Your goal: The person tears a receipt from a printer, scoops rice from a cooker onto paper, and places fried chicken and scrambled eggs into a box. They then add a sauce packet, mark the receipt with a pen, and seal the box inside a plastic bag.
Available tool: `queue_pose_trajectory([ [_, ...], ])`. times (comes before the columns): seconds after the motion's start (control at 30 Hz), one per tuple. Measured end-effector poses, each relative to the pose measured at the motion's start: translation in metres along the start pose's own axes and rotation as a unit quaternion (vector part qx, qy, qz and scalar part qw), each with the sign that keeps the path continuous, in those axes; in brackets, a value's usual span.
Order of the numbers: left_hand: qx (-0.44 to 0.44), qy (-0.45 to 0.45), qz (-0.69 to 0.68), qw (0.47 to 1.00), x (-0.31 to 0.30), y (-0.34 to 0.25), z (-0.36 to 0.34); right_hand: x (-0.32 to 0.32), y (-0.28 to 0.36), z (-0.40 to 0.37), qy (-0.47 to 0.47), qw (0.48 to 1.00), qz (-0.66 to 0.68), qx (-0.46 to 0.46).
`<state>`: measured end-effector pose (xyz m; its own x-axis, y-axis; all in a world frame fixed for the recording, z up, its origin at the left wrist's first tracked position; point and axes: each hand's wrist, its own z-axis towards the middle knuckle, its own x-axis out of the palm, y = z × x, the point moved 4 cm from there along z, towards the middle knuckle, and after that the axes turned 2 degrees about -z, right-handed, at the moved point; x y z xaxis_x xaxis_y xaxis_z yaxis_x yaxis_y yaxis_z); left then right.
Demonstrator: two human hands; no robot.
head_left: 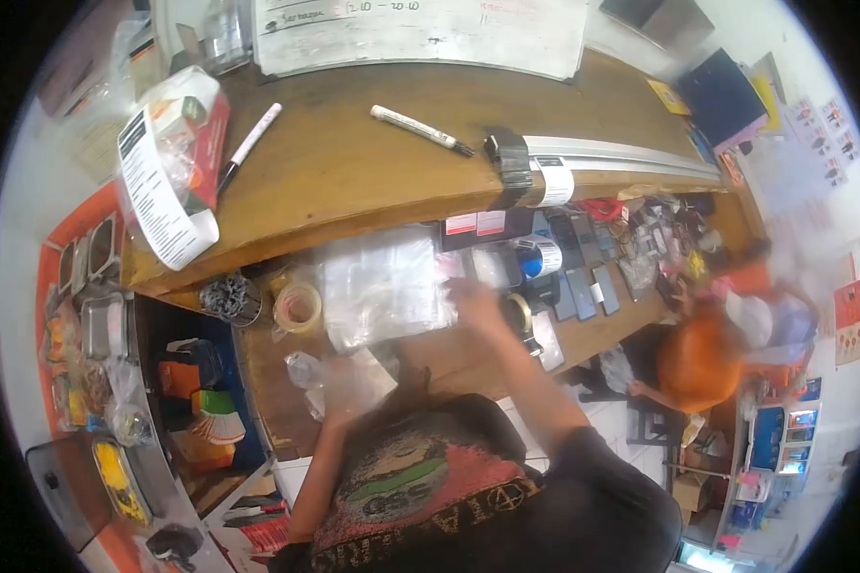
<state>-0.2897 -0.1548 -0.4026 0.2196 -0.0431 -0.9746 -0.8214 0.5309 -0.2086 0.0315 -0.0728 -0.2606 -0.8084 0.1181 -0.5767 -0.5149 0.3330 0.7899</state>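
My left hand is low over the near side of the wooden desk, blurred and closed around a clear plastic bag whose crumpled end sticks out on the left. A pale flat piece shows just right of that hand. My right hand reaches to the right edge of a stack of clear plastic sleeves; its fingers are smeared by motion. Left of the stack lies a roll of clear tape. Another tape roll sits right of my right hand.
A wire cup stands at the left. Several phones and small packets fill the right side. On the raised shelf lie two markers, a box and a metal rail. Another person is at the right.
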Motion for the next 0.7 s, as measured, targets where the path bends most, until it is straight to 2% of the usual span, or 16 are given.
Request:
queue_pose_trajectory([
  [0.07,-0.014,0.001,-0.073,0.997,-0.002,0.000,0.003,-0.035,-0.040,0.031,-0.139,0.985,-0.079,0.071],
  [0.13,-0.051,0.001,-0.215,0.975,-0.004,0.003,0.002,-0.047,-0.097,0.073,-0.204,0.971,-0.121,0.015],
  [0.23,-0.126,0.002,-0.449,0.885,-0.001,0.005,-0.003,-0.040,-0.128,0.115,-0.194,0.942,-0.250,-0.115],
  [0.33,-0.163,-0.011,-0.571,0.804,-0.004,0.003,-0.009,-0.032,-0.141,0.138,-0.113,0.950,-0.292,0.008],
  [0.47,-0.164,-0.005,-0.670,0.724,-0.032,-0.013,-0.003,-0.040,-0.139,0.134,-0.162,0.961,-0.217,-0.056],
  [0.53,-0.186,0.023,-0.653,0.734,-0.048,-0.025,0.004,-0.046,-0.134,0.127,-0.159,0.965,-0.201,-0.064],
  [0.6,-0.148,-0.001,-0.630,0.763,-0.078,-0.048,0.012,-0.055,-0.122,0.118,-0.194,0.965,-0.142,-0.110],
  [0.67,-0.096,0.002,-0.577,0.811,-0.022,-0.043,0.001,-0.060,-0.110,0.109,-0.203,0.971,-0.031,-0.123],
  [0.7,-0.064,-0.009,-0.517,0.854,-0.020,-0.046,0.006,-0.061,-0.102,0.102,-0.191,0.974,0.049,-0.114],
])
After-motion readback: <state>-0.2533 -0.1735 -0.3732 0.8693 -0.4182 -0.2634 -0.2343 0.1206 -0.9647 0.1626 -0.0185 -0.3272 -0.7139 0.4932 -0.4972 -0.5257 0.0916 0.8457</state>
